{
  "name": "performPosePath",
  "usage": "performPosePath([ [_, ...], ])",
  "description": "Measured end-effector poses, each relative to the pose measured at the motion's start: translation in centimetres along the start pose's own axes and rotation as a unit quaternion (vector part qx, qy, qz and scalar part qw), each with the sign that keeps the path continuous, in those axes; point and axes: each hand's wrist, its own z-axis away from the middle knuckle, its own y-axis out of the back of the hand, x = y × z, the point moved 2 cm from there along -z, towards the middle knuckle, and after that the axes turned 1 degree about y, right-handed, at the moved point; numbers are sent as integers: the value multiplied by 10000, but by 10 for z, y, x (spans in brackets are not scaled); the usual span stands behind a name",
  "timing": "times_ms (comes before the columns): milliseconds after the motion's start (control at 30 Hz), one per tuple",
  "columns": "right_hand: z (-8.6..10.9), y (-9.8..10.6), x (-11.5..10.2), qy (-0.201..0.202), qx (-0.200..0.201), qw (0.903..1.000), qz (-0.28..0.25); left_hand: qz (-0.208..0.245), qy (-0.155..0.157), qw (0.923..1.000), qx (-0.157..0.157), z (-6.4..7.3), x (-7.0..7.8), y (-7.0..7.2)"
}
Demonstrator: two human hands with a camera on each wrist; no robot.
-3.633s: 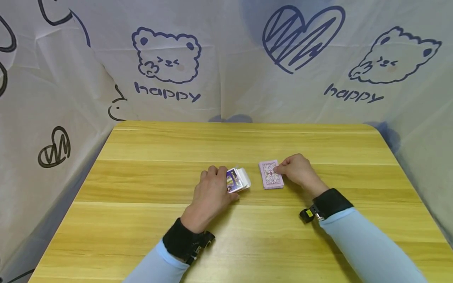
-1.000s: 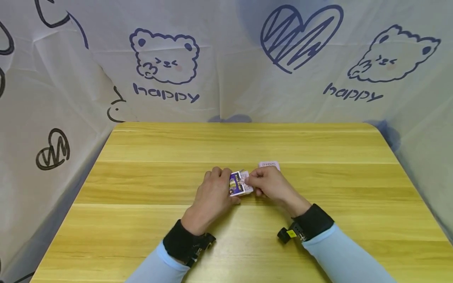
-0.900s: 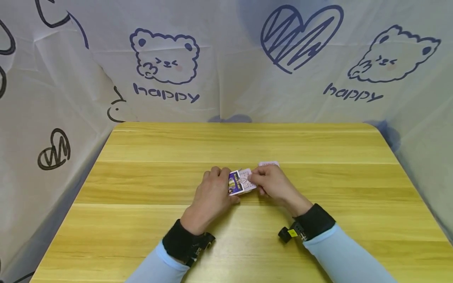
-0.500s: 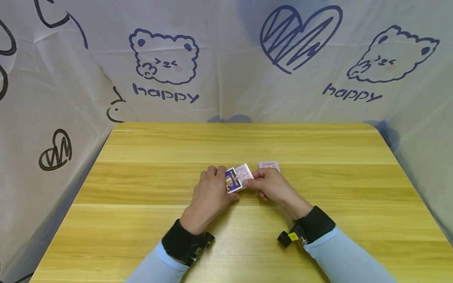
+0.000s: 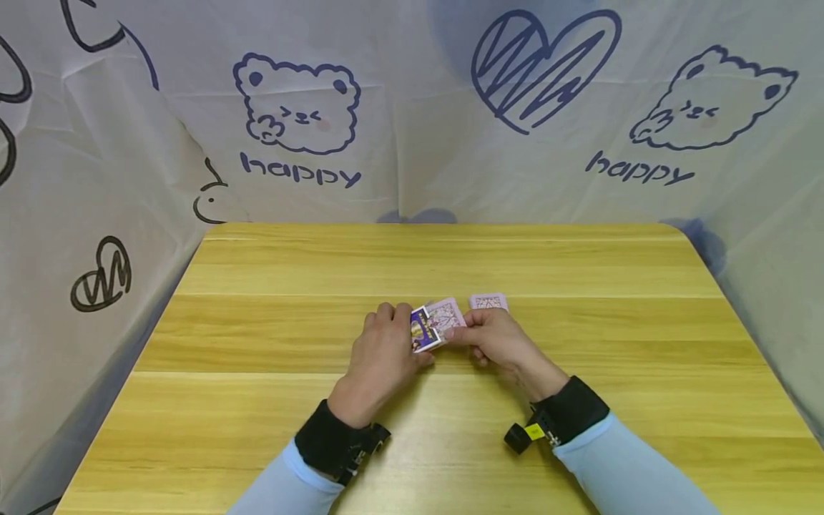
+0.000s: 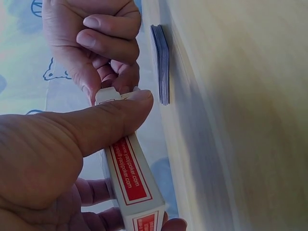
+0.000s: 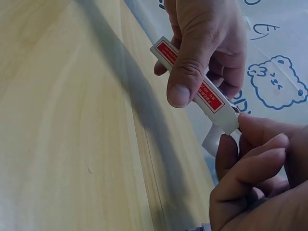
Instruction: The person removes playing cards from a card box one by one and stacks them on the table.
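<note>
My left hand (image 5: 383, 357) grips a playing-card box (image 5: 421, 330), purple and yellow on top; its narrow side (image 6: 129, 171) is white with a red panel. Playing cards (image 5: 445, 315) with pink patterned backs stick out of the box's right end, and my right hand (image 5: 501, 340) pinches them between thumb and fingers. In the left wrist view, my left thumb (image 6: 106, 122) lies across the box's side near its mouth. Behind the right hand, a second stack of cards (image 5: 488, 300) lies on the table, partly covered by that hand.
The wooden table (image 5: 257, 329) extends around both hands. White cloth with bear and heart drawings (image 5: 299, 104) hangs along the back and sides. A black band with a small camera (image 5: 518, 438) sits on each wrist.
Since the oldest frame, my right hand has gone from the card stack left to the box mouth and taken hold of cards there. Lately the cards protrude further; the left hand barely moved.
</note>
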Motion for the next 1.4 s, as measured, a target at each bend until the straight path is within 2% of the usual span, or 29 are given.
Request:
performPosePath([
  [100,0,0,1,-15,73,9988,-491,-19,26,10000,20,0,-1,0],
  [267,-2,2,-1,250,376,9918,-1193,-45,89,9999,16,0,-1,0],
  [433,-1,8,-6,472,630,9832,-1649,14,136,9999,-31,0,-1,0],
  [533,-2,15,-7,547,752,9811,-1695,34,148,9999,-28,0,-1,0],
  [633,-5,26,-6,535,931,9860,-1275,53,152,9999,-20,1,-2,0],
  [767,-6,47,-6,499,1207,9910,-296,64,142,9999,-9,1,-1,0],
  [967,-6,77,-7,343,1383,9842,1054,27,120,9999,-29,1,-1,0],
  [1133,-8,88,-6,50,1346,9804,1437,50,131,9999,-85,0,0,-2],
  [1400,-16,87,-3,-188,1247,9786,1628,39,164,9998,-103,0,0,-1],
])
